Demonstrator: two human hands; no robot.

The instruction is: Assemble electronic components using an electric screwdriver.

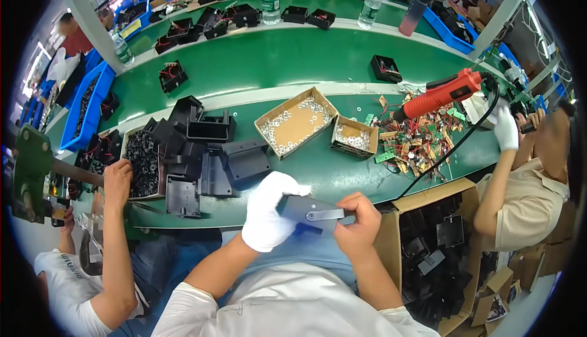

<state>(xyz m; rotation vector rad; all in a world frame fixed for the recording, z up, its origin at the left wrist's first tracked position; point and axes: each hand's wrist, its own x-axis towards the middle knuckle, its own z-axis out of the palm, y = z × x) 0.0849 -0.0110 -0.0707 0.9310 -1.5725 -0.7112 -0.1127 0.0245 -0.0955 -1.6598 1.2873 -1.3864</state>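
Observation:
In front of my body, above the table's near edge, both hands hold a dark plastic housing. A shiny, pale metal-looking strip lies along its right part. My left hand, in a white glove, wraps round the left end. On the right end, my bare right hand is closed, thumb and fingers gripping it. The housing's underside is partly hidden. Beyond my left hand lies a pile of black housings. Farther off are a cardboard tray and a smaller cardboard box of small metal rings.
A red power screwdriver with a black cable hangs over a heap of circuit boards. Black parts fill a box at left. A carton of black housings stands at right. Co-workers sit on both sides; a green machine stands left.

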